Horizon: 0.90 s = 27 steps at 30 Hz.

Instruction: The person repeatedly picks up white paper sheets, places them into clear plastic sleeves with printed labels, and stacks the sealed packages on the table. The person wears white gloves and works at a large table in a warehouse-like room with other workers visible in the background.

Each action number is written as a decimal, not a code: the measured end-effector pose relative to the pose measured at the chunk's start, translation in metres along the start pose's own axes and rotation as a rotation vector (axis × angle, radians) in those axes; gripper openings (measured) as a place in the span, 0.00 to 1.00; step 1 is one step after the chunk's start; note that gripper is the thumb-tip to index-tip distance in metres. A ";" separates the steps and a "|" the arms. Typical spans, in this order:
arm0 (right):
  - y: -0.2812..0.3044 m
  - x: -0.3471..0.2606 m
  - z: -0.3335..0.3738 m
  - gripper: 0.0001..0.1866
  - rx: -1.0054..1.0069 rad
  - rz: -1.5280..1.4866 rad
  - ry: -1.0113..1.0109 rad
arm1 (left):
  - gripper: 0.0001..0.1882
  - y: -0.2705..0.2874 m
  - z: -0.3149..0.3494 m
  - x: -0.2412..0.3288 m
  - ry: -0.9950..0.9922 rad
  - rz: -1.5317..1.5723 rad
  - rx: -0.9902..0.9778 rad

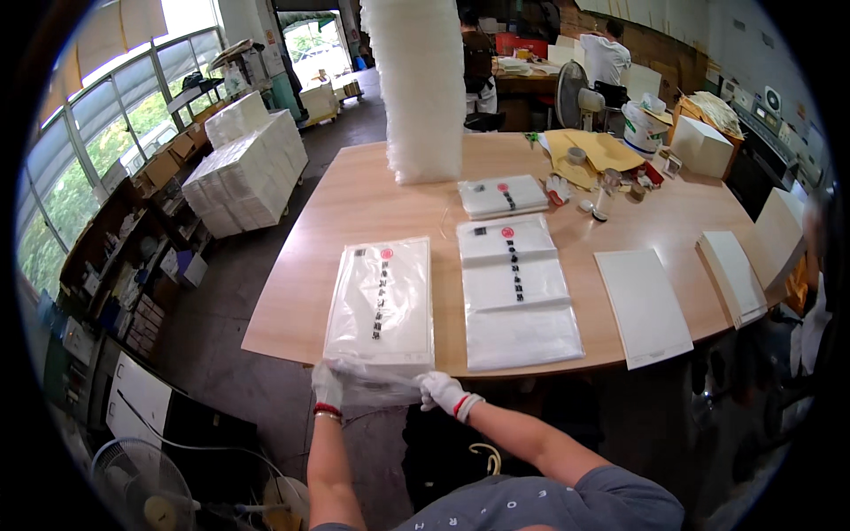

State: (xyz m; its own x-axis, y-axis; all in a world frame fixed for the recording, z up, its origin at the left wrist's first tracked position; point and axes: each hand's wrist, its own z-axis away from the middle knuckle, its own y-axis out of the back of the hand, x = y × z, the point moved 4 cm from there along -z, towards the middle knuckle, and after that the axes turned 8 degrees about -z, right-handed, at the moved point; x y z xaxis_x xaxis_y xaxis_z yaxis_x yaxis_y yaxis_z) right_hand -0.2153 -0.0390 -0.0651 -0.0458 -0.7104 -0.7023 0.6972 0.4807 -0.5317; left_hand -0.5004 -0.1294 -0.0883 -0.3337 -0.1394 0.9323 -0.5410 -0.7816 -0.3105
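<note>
A clear plastic bag [376, 288] with a red emblem and dark print lies on the near left of the table, around a flat white sheet or board stack. Its loose mouth hangs past the front edge. My left hand [327, 386], in a white glove with a red cuff, is closed on the left corner of that mouth. My right hand [442, 391], gloved alike, pinches the right side of it, so the film is stretched between both hands. To the right lies a pile of flat printed plastic bags [518, 327]. Behind it rests a folded bag stack [503, 196].
A tall white stack [416, 88] stands at the table's far edge. Right of the bags lie a white board [644, 305] and a white board stack [733, 279]. Yellow paper [606, 150], jars and a glove clutter the far right. A floor fan [146, 496] stands lower left. Two people work behind.
</note>
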 end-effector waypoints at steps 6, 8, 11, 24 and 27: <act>0.025 0.009 0.024 0.14 0.086 -0.021 0.090 | 0.05 0.061 0.023 -0.037 -0.344 -0.315 0.201; 0.047 0.002 0.053 0.14 0.116 0.004 0.047 | 0.03 0.005 0.086 -0.014 0.074 -0.020 0.571; 0.098 0.019 0.088 0.14 0.178 -0.074 -0.022 | 0.06 0.025 0.118 -0.069 0.214 -0.362 0.271; 0.188 0.018 0.184 0.14 0.417 -0.428 0.149 | 0.14 -0.384 0.181 -0.076 -0.905 -1.413 -0.736; 0.189 0.024 0.193 0.15 0.464 -0.436 0.114 | 0.17 -0.395 0.182 -0.098 -1.004 -1.550 -0.871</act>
State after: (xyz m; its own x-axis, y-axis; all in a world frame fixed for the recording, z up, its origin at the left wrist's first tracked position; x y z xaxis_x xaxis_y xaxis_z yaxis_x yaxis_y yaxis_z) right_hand 0.0535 -0.0646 -0.0908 -0.4524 -0.7193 -0.5272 0.8330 -0.1297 -0.5378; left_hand -0.1132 0.0824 -0.0226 0.9658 -0.2360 0.1074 -0.1466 -0.1555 0.9769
